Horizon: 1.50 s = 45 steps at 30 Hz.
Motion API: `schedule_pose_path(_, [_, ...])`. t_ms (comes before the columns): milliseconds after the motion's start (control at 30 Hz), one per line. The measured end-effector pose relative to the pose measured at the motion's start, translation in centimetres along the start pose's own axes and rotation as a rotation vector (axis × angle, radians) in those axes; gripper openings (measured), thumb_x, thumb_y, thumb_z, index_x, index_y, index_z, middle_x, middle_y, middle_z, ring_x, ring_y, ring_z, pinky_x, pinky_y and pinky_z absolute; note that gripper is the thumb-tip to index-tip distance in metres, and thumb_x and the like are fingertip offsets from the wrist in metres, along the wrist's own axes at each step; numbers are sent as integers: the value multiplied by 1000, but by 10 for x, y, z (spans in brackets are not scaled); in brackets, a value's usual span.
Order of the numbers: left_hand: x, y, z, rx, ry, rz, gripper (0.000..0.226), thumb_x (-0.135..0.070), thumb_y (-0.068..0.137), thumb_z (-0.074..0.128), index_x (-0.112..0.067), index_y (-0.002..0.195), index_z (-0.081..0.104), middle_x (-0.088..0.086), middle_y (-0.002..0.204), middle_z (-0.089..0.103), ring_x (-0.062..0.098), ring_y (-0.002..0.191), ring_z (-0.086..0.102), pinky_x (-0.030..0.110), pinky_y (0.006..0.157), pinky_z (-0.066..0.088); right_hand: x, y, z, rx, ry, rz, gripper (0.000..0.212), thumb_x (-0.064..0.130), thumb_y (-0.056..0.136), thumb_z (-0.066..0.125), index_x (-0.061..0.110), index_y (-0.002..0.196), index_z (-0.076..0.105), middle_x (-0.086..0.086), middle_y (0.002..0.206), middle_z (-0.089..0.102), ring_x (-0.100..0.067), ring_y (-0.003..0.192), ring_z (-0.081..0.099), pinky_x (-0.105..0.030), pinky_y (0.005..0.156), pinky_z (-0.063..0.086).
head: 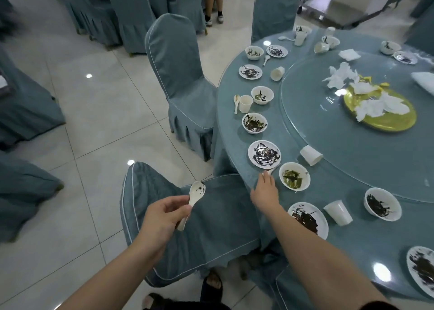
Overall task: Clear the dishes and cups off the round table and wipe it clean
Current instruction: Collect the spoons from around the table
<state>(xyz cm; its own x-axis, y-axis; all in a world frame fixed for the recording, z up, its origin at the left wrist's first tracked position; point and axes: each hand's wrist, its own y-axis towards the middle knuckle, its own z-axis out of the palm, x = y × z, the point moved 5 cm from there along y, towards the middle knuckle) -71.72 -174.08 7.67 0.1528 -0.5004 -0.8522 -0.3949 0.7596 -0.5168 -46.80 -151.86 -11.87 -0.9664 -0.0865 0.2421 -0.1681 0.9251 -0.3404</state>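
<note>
While gripped by the left hand (162, 218), spoon (192, 200) points bowl-up.

I see a glossy glass turntable (352, 159), matt cloth chair covers (178, 58), crumpled paper napkins (340, 75) and shiny floor tiles (94, 112).

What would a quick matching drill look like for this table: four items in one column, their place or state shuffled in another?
Items:
1. white spoon
2. yellow platter
3. paper cup
4. right hand

States:
A. lying on its side at the glass turntable's edge
B. held in the left hand, off the table
C. on the turntable, strewn with crumpled white napkins
D. reaching onto the table edge beside a smeared plate

Pairs: 1-B, 2-C, 3-A, 4-D
</note>
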Motion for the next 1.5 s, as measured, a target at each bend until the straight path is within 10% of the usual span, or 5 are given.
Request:
schedule_pose_path(167, [-7,9,-2,19,4,-10,19,-8,92,73,-19,106,78,0,98,79,14,88,71,28,75,51,1,-11,10,-181,-53,-99,46,-2,91,57,6,136,51,-12,145,42,-34,121,46,-42,105,43])
schedule_pose_path(500, [-7,18,-8,27,-39,-19,20,-7,91,73,-17,108,78,3,98,79,17,90,71,31,78,51,13,-25,-7,-404,45,-261,4,8,92,68,10,96,68,-5,102,66,-30,86,57,-41,76,49])
schedule_pose_path(700, [-12,26,-14,66,-97,-13,20,-5,91,72,-16,108,77,3,99,79,16,89,72,35,84,55,50,-45,-76,-462,573,-86,10,25,96,69,18,101,74,7,96,67,-9,84,61,-29,80,52])
schedule_pose_path(967, [-33,48,-54,207,-82,22,21,-11,94,72,-21,113,76,-5,104,79,15,101,74,31,86,58,191,-135,-131,-239,1338,-33,13,16,93,73,5,100,71,-16,87,73,-17,69,58,-29,63,49])
schedule_pose_path(1500, [-78,102,-293,361,-144,125,19,-10,96,69,-13,112,78,4,99,80,7,79,68,19,67,51,472,-177,-85,-353,1243,-30,8,14,94,72,7,93,67,-10,86,75,-25,83,74,-37,76,62])
